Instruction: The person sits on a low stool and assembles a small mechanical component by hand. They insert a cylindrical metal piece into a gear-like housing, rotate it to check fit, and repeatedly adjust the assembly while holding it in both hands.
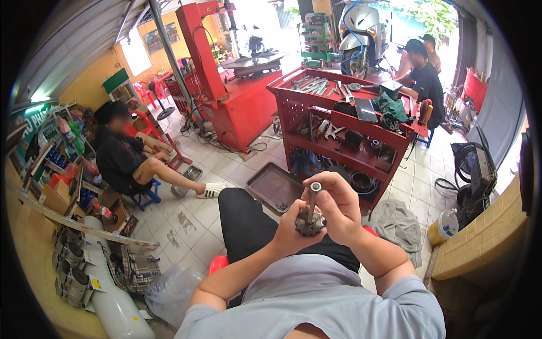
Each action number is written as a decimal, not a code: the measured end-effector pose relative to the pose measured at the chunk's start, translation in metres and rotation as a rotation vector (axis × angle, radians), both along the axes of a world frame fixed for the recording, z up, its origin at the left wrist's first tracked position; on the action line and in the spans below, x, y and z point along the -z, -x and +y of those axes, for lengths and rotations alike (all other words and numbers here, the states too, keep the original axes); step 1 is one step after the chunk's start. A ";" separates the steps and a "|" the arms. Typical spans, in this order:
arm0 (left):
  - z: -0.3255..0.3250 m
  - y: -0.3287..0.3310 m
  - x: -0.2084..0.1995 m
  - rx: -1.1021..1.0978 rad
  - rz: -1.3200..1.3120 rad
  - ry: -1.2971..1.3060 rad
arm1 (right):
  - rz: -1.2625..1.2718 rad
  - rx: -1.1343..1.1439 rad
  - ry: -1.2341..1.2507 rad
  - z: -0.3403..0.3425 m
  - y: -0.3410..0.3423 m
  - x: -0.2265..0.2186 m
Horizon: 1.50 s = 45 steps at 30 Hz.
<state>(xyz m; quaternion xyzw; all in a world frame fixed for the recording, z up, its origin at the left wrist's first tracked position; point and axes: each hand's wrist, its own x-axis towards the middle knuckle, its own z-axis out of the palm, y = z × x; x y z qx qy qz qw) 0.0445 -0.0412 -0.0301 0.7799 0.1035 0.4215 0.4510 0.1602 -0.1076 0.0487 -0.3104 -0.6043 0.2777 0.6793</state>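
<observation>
Above my lap, my left hand [289,224] is closed around a dark, toothed, gear-like metal part [309,227]. My right hand [342,210] is closed on a slim metal wrench [313,204] with a round, socket-like head at its upper end. The wrench stands nearly upright, its lower end against the gear-like part. My fingers hide much of both, and I cannot tell how they fit together.
Ahead stands a red tool cart [344,121] with spanners on top. A metal drip tray [275,187] lies on the tiles before it. One person [121,150] sits at left; others sit beyond the cart. A grey cloth [395,226] and a white bucket [443,227] are at right.
</observation>
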 end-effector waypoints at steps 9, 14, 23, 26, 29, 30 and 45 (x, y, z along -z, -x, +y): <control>0.000 0.002 0.000 -0.012 0.047 0.035 | 0.122 -0.127 0.035 -0.002 -0.001 0.004; 0.001 0.000 0.004 0.021 0.023 0.042 | 0.034 -0.017 -0.080 0.000 0.000 0.000; -0.003 0.000 -0.003 0.005 0.012 0.026 | 0.009 -0.026 -0.023 -0.001 -0.004 0.000; 0.000 0.000 0.002 -0.001 0.046 0.034 | -0.011 0.091 -0.141 0.006 0.002 0.007; -0.001 -0.001 0.001 -0.002 0.010 0.030 | 0.074 -0.029 -0.021 0.001 0.001 0.003; -0.002 -0.002 -0.002 -0.002 -0.012 0.024 | 0.071 -0.042 0.003 -0.001 0.000 0.001; -0.003 -0.001 -0.002 -0.019 0.016 0.044 | 0.041 -0.035 -0.024 -0.003 0.000 -0.003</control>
